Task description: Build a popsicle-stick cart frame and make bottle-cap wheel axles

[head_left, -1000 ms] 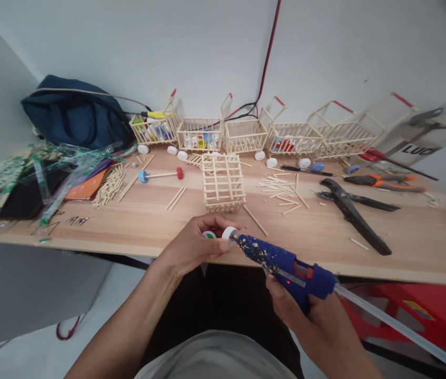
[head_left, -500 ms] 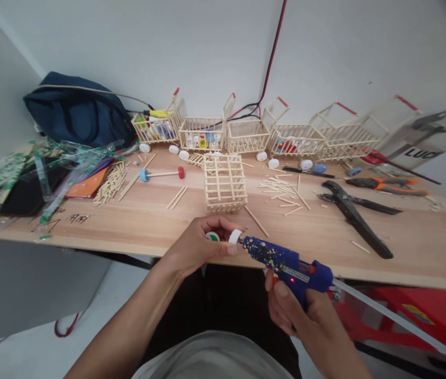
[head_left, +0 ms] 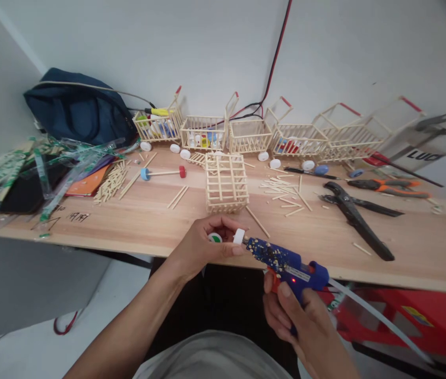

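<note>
Between the thumb and fingers of my left hand is a white bottle cap, held over the front edge of the table. A second cap with a green centre shows inside the same hand, behind the fingers. My right hand grips a blue glue gun by its handle, its red light lit and a long clear glue stick sticking out the back. The gun's nozzle meets the white cap or sits right beside it. Just beyond my left hand, a stick basket lies upside down.
Several small stick carts with cap wheels line the wall. An axle with blue and red caps lies left of the basket. Loose sticks, black cutters, orange-handled pliers and a blue bag are around the table.
The white cap has turned slightly in my left fingers, and the glue gun stays at it. The whole view has shifted a little; the things on the table lie as before.
</note>
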Demonstrator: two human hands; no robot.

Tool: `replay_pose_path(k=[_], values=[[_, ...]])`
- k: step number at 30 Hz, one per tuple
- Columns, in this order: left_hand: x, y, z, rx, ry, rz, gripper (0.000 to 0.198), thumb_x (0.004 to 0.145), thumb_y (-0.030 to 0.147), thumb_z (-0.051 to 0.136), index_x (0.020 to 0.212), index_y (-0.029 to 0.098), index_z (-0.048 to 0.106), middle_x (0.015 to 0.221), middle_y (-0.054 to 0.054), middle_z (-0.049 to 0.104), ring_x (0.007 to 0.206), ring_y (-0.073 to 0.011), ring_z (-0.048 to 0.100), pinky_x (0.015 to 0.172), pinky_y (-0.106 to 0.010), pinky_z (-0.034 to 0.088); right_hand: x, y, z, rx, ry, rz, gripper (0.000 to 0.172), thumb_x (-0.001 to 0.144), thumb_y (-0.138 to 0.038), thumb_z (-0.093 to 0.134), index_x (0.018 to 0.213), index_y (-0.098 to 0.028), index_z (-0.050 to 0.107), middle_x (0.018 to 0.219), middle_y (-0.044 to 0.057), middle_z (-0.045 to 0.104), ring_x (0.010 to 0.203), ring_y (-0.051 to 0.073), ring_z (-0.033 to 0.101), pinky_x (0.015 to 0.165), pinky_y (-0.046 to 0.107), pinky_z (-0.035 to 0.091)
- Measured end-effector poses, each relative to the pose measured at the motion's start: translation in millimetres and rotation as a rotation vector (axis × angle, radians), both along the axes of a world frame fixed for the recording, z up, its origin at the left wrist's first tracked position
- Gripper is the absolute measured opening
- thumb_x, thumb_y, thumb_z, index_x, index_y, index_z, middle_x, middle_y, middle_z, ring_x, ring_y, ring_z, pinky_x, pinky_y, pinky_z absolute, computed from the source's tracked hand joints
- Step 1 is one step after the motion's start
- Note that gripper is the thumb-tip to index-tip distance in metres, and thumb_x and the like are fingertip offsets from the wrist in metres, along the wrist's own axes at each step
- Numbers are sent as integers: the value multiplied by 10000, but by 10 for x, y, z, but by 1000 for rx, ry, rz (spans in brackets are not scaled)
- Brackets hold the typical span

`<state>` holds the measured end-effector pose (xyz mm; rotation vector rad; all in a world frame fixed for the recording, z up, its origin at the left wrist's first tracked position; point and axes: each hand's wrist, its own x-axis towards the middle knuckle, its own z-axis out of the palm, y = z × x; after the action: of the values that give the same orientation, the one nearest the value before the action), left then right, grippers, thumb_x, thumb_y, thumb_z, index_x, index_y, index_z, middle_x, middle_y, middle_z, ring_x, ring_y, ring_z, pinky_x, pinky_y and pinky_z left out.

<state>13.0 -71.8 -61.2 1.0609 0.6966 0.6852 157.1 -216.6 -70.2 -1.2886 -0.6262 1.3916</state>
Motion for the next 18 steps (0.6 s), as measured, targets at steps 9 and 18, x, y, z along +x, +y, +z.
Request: replay_pose_path(k=[9, 18], values=[[-16, 30, -45, -122, -50, -88, 447, 555, 413, 879, 841, 126, 689, 654, 21, 560, 502, -31, 364, 456, -157, 235, 277, -5, -82, 213, -930, -40, 206, 804, -441, 657, 825, -240, 695, 742, 49, 674, 683, 218, 620, 580, 296, 496], [32, -15, 47, 99, 61, -4, 396, 553, 232, 884, 904, 155, 717, 763, -2, 639, 679, -102, 527, 619, -201, 397, 128, 2, 47, 2, -149, 14, 396, 873, -572, 574, 844, -177, 564, 499, -83, 335, 422, 54, 284, 414, 195, 185]])
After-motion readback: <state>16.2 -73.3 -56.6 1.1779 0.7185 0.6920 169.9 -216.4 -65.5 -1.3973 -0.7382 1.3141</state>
